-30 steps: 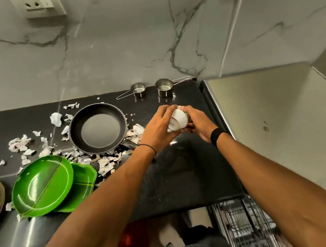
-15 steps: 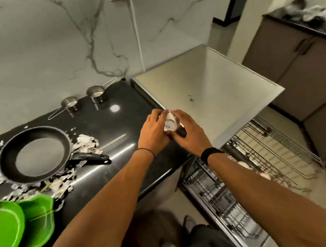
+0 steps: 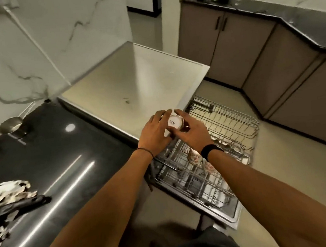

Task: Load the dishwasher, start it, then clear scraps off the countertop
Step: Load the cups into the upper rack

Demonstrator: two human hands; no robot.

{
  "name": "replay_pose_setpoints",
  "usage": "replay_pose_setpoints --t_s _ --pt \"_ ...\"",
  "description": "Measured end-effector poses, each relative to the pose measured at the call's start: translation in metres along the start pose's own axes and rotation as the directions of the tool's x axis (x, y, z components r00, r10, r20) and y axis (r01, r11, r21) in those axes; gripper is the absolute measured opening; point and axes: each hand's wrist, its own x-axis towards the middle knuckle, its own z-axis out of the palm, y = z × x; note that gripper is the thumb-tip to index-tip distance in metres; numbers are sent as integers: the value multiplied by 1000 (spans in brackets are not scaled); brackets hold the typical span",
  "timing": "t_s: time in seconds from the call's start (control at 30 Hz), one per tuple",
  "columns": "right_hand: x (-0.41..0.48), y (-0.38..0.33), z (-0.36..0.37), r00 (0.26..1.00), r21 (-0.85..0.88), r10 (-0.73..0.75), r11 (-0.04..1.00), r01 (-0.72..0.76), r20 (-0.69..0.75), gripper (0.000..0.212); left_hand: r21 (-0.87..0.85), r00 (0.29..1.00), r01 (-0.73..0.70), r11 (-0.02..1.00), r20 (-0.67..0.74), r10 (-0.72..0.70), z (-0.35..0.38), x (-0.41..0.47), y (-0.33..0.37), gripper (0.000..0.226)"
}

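Both hands hold one white cup (image 3: 172, 122) in the air, just over the front edge of the dishwasher (image 3: 134, 82) and above its pulled-out racks. The left hand (image 3: 154, 132) wraps the cup from the left with its fingers curled round the side. The right hand (image 3: 191, 135) grasps it from the right, its fingers closed over the far side. The cup is tipped so that its round base, with a small printed mark, faces the camera. How much else the hands cover cannot be told.

A thin cord circles the left wrist, and a black band (image 3: 210, 151) sits on the right wrist.

Below the hands, the nearer wire rack (image 3: 185, 183) carries two patterned cups (image 3: 194, 156), lying close together beside the right wrist. The farther wire rack (image 3: 227, 121) reaches out to the right over the pale floor.

The dishwasher has a flat steel top and stands against the right end of the black bench (image 3: 51, 154). On the bench, near the marble wall, stands a small metal measuring cup (image 3: 12, 127). At the left edge lie torn pale scraps (image 3: 11, 189), and a black pan handle (image 3: 24, 204) pokes out just beside them.

Brown cupboards (image 3: 251, 55) with a dark top line the far side of the room.
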Motion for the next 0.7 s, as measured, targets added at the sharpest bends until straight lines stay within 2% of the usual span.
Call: replay_pose_setpoints --t_s 0.13,0.33,0.47,0.6,0.7 --pt "5 35 -40 990 87 118 990 -111 -75 62 -46 999 -34 998 2 34 31 23 32 70" --pt "20 92 -87 956 197 278 947 -256 -93 57 -325 984 177 929 25 -179 80 62 84 36" --pt "32 126 -109 933 291 357 898 -330 -42 47 -434 969 238 869 43 -244 116 89 108 36" --pt "38 158 -125 895 399 444 813 -423 45 31 -487 936 342 804 101 -337 144 106 117 45" --pt "42 166 -137 878 398 463 787 -471 123 26 -488 923 383 784 157 -353 159 116 114 47"
